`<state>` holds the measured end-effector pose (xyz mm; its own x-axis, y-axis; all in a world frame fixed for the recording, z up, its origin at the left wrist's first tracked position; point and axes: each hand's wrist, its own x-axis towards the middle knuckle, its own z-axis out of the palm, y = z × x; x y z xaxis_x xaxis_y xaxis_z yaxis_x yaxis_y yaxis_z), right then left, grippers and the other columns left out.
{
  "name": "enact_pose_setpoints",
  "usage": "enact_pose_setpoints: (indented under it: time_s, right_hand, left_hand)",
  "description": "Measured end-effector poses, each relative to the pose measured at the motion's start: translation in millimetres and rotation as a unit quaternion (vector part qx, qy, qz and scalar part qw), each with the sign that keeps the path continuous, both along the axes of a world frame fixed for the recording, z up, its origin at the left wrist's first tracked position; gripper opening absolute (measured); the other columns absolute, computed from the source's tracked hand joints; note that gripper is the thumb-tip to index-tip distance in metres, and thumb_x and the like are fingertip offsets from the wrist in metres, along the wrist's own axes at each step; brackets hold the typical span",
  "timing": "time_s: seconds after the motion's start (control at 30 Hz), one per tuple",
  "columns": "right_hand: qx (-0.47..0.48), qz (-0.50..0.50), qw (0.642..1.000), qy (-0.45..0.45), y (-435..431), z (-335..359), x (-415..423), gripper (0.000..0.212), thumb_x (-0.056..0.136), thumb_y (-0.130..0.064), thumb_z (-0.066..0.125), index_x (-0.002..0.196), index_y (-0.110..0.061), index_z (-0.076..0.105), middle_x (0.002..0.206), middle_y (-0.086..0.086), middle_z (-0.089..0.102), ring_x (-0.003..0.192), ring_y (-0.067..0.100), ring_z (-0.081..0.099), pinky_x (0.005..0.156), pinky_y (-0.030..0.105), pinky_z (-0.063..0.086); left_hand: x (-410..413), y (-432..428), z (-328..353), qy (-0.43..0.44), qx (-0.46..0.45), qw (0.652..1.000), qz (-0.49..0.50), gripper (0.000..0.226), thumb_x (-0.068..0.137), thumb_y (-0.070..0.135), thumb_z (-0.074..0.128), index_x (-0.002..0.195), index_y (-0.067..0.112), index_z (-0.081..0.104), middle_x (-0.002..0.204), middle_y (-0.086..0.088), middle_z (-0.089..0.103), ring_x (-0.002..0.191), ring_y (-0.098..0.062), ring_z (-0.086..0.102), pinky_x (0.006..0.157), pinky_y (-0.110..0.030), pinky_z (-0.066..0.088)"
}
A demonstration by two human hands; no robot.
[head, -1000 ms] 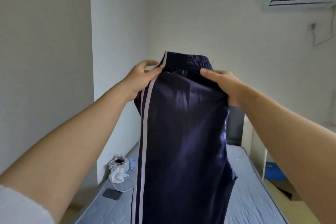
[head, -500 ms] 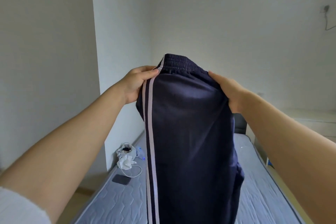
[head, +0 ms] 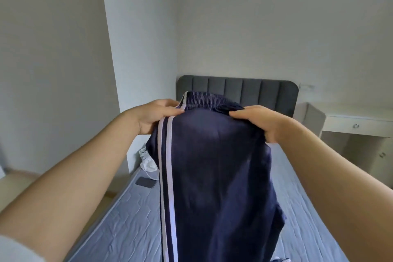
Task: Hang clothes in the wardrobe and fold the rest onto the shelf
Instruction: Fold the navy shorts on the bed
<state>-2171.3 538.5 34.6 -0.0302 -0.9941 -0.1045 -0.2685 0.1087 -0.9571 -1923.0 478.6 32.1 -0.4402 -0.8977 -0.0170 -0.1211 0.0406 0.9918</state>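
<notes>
Pants (head: 214, 176) are pinched at the waistband: left hand (head: 158, 116) on the striped seam at 9 o'clock, right hand (head: 262, 122) at 3. Long axis hangs toward 6, over the bed (head: 127, 229). Hands level, neither nearer. Since 0.5 s ago the pants have come down and the headboard (head: 238, 89) shows.

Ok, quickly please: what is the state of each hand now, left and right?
Left hand: grips the navy trousers at the waistband, on the striped side.
Right hand: grips the same waistband on its other side.
</notes>
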Motion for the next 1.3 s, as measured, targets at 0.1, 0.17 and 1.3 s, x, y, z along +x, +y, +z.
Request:
enact_pose_setpoints:
  time_s: [0.1, 0.17, 1.3]
  right_hand:
    - [-0.03, -0.07, 0.992, 0.097, -34.0, -32.6, 8.9, 0.019, 0.086, -0.012, 0.063, 0.101, 0.001, 0.067, 0.084, 0.011, 0.066, 0.07, 0.02, 0.06, 0.065, 0.027, 0.052]
    - [-0.053, -0.102, 0.981, 0.153, -59.4, -43.0, 16.0, 0.022, 0.088, -0.012, 0.06, 0.101, 0.004, 0.066, 0.086, 0.015, 0.064, 0.074, 0.022, 0.057, 0.069, 0.031, 0.048]
    - [-0.007, -0.042, 0.997, -0.061, 111.3, -202.5, 40.3, 0.019, 0.075, 0.009, 0.062, 0.083, -0.008, 0.067, 0.067, 0.002, 0.062, 0.062, 0.013, 0.057, 0.056, 0.018, 0.048]
  left_hand:
    - [-6.0, -31.6, -24.7, -0.164, 0.004, 0.985, 0.06, 0.026, 0.087, 0.005, 0.062, 0.111, 0.01, 0.052, 0.096, -0.01, 0.061, 0.075, -0.018, 0.061, 0.077, -0.033, 0.05]
    - [-11.4, -54.9, -26.4, -0.278, -0.08, 0.95, 0.116, 0.035, 0.084, 0.008, 0.066, 0.117, 0.008, 0.053, 0.109, -0.012, 0.06, 0.09, -0.022, 0.058, 0.083, -0.033, 0.046]
    - [28.7, 146.7, -184.8, -0.171, -0.013, 0.963, 0.208, 0.025, 0.076, 0.014, 0.075, 0.092, 0.02, 0.058, 0.086, 0.007, 0.058, 0.082, -0.007, 0.055, 0.066, -0.013, 0.041]
